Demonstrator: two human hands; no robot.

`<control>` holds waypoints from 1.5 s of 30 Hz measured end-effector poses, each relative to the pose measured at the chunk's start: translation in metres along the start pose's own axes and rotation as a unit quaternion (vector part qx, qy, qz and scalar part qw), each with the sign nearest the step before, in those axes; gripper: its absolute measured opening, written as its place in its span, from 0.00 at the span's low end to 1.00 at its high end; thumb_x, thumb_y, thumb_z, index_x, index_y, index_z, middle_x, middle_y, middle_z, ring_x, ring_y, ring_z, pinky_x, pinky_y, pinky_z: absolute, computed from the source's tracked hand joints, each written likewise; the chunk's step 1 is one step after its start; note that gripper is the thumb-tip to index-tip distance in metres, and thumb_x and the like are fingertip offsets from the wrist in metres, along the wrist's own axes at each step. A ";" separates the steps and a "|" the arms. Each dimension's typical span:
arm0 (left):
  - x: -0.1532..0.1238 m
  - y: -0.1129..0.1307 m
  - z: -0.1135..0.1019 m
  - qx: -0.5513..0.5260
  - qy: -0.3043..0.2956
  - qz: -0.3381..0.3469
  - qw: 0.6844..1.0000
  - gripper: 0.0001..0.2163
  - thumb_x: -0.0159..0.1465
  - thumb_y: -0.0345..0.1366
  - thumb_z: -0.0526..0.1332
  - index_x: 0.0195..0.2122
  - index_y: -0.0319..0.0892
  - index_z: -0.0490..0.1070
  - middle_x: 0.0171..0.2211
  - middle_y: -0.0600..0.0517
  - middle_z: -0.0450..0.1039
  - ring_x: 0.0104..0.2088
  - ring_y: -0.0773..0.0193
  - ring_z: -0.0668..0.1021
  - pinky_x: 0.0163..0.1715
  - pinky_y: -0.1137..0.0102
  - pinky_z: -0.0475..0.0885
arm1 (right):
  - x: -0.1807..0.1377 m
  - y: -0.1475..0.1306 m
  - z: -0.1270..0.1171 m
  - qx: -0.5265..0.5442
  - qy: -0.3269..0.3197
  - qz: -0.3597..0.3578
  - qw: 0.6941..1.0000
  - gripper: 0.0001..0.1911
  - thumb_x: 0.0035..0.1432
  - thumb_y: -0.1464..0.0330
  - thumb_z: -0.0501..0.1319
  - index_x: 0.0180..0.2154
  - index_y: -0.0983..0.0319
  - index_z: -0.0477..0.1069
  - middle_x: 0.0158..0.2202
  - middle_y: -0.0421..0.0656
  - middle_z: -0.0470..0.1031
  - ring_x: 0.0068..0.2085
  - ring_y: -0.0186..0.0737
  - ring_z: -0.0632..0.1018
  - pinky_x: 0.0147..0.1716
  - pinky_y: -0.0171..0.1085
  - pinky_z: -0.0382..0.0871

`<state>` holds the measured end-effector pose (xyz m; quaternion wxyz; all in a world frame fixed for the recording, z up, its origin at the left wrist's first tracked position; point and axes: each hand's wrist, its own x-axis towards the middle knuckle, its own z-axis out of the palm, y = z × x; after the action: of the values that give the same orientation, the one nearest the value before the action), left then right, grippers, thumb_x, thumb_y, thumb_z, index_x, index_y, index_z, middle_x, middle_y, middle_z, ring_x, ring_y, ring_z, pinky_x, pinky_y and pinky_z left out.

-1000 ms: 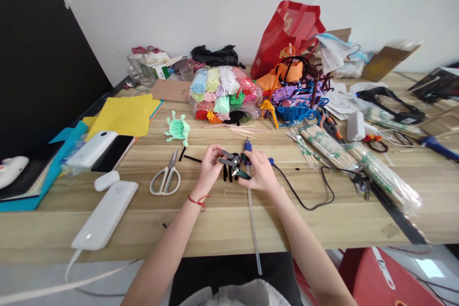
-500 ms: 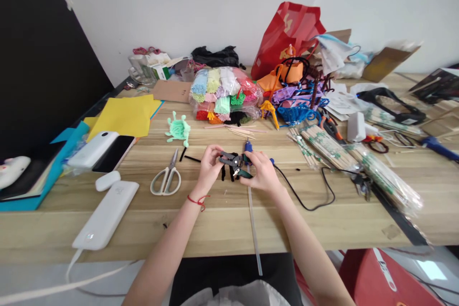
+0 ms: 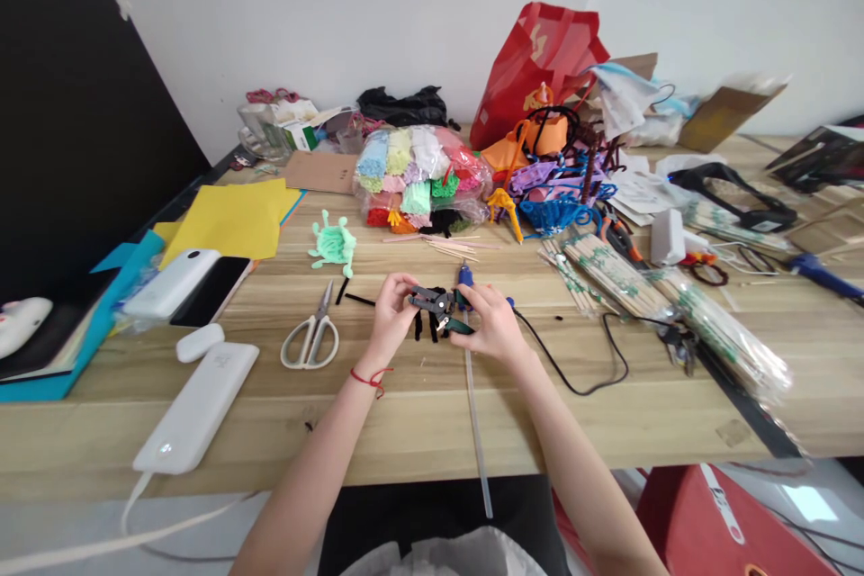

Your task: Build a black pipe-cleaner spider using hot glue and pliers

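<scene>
My right hand [image 3: 491, 317] grips the dark handles of a pair of wire strippers [image 3: 432, 301], whose jaws point left. At the jaw tips, my left hand [image 3: 392, 313] is closed in a pinch; what its fingers hold is hidden or too small to make out. Below the tool lie short black fuzzy stems [image 3: 418, 326], partly covered. Just behind my right hand rests a blue glue gun [image 3: 465, 274], with a long translucent glue stick [image 3: 476, 432] running toward me past the table edge. Further black pieces [image 3: 360, 299] lie left of my left hand.
White-handled scissors [image 3: 310, 344] and a mint-green fuzzy figure [image 3: 333, 243] lie to the left. A white power bank [image 3: 195, 409] sits near the front edge. Behind are bagged coloured stems [image 3: 422, 175]; bundled wooden sticks [image 3: 617, 279] lie right, near a black cord [image 3: 573, 387].
The whole view has shifted slightly to the left. Both hands keep nearly the same pose on and beside the wire strippers.
</scene>
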<state>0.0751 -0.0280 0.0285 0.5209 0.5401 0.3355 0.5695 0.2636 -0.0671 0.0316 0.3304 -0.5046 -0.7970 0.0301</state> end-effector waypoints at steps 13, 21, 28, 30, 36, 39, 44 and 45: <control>0.001 -0.002 0.000 -0.011 0.032 -0.003 0.999 0.13 0.54 0.38 0.66 0.36 0.44 0.63 0.32 0.53 0.70 0.35 0.66 0.76 0.37 0.72 0.71 | 0.001 0.000 0.001 -0.017 0.006 0.001 1.000 0.35 0.41 0.62 0.64 0.52 0.62 0.62 0.42 0.51 0.71 0.42 0.54 0.72 0.42 0.48 0.65; 0.002 0.000 0.000 -0.020 0.031 -0.013 0.999 0.13 0.54 0.37 0.66 0.36 0.44 0.63 0.31 0.55 0.70 0.34 0.67 0.75 0.38 0.72 0.71 | 0.002 0.002 -0.001 -0.028 0.003 -0.005 1.000 0.36 0.41 0.60 0.64 0.53 0.63 0.61 0.42 0.51 0.70 0.42 0.54 0.71 0.42 0.48 0.63; 0.002 -0.004 -0.002 -0.025 0.014 -0.012 1.000 0.13 0.54 0.36 0.66 0.36 0.43 0.63 0.32 0.54 0.71 0.34 0.67 0.76 0.36 0.73 0.70 | 0.000 0.003 0.000 -0.007 0.005 -0.003 1.000 0.33 0.42 0.62 0.65 0.52 0.63 0.64 0.43 0.51 0.72 0.43 0.53 0.73 0.42 0.46 0.66; 0.002 -0.005 -0.002 -0.030 0.011 -0.009 0.999 0.12 0.54 0.35 0.66 0.36 0.43 0.63 0.32 0.54 0.72 0.35 0.67 0.76 0.37 0.73 0.70 | -0.001 0.005 0.001 -0.009 0.007 -0.002 1.000 0.32 0.43 0.62 0.65 0.51 0.62 0.64 0.42 0.50 0.73 0.42 0.52 0.74 0.41 0.45 0.67; 0.002 -0.004 -0.002 -0.045 0.007 -0.003 0.999 0.12 0.55 0.33 0.65 0.37 0.43 0.63 0.32 0.54 0.72 0.35 0.68 0.76 0.39 0.73 0.69 | -0.003 0.008 0.002 -0.010 0.021 -0.011 1.000 0.29 0.45 0.62 0.65 0.50 0.63 0.67 0.40 0.50 0.75 0.40 0.50 0.75 0.40 0.43 0.68; 0.002 -0.002 -0.001 -0.044 0.009 -0.006 0.999 0.12 0.55 0.33 0.66 0.36 0.43 0.64 0.32 0.54 0.73 0.35 0.68 0.76 0.39 0.73 0.69 | -0.003 0.007 0.001 -0.011 0.022 -0.010 1.000 0.30 0.45 0.62 0.65 0.50 0.64 0.67 0.39 0.50 0.75 0.39 0.49 0.76 0.39 0.43 0.69; 0.001 0.000 0.000 -0.037 0.013 -0.009 0.999 0.12 0.54 0.33 0.66 0.36 0.43 0.64 0.32 0.54 0.73 0.35 0.67 0.76 0.39 0.73 0.70 | -0.003 0.006 0.001 -0.012 0.013 0.002 1.000 0.29 0.45 0.61 0.65 0.51 0.63 0.67 0.39 0.49 0.75 0.39 0.49 0.75 0.38 0.42 0.68; 0.001 0.000 0.000 -0.037 0.013 -0.009 0.999 0.12 0.54 0.34 0.66 0.36 0.43 0.63 0.32 0.54 0.73 0.35 0.67 0.76 0.39 0.73 0.70 | -0.003 0.006 0.001 -0.011 0.011 0.001 1.000 0.30 0.45 0.61 0.65 0.51 0.63 0.67 0.39 0.49 0.75 0.39 0.48 0.75 0.38 0.42 0.68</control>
<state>0.0752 -0.0268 0.0288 0.5413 0.5102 0.3252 0.5839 0.2684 -0.0664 0.0278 0.3337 -0.5091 -0.7932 0.0161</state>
